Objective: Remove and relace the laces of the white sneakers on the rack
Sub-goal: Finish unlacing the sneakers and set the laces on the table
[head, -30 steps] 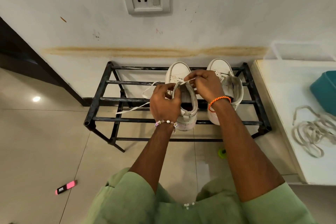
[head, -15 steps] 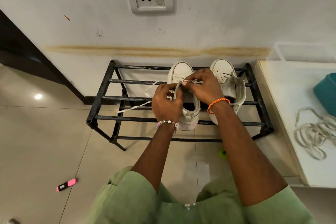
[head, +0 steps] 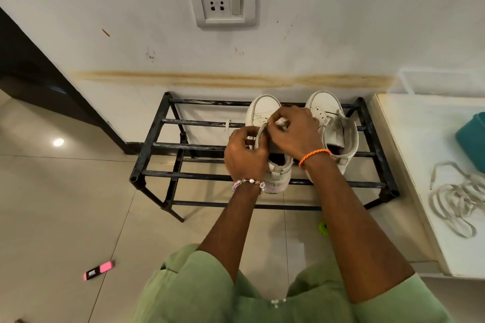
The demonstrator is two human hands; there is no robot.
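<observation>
While the left white sneaker (head: pixel 265 110) stands on the black metal rack (head: pixel 147 147) beside its partner (head: pixel 338 128), both hands work at its throat. The left hand (head: pixel 245 155) pinches the tongue (head: pixel 261 136); the right hand (head: pixel 296 131) pinches a white lace (head: pixel 280 121), another stretch of which shows by the rack bars. On the worktop (head: pixel 420 139) to the right lies a loose pile of laces (head: pixel 456 199) near a teal container (head: pixel 472 136). A pink highlighter (head: pixel 99 270) lies on the floor.
</observation>
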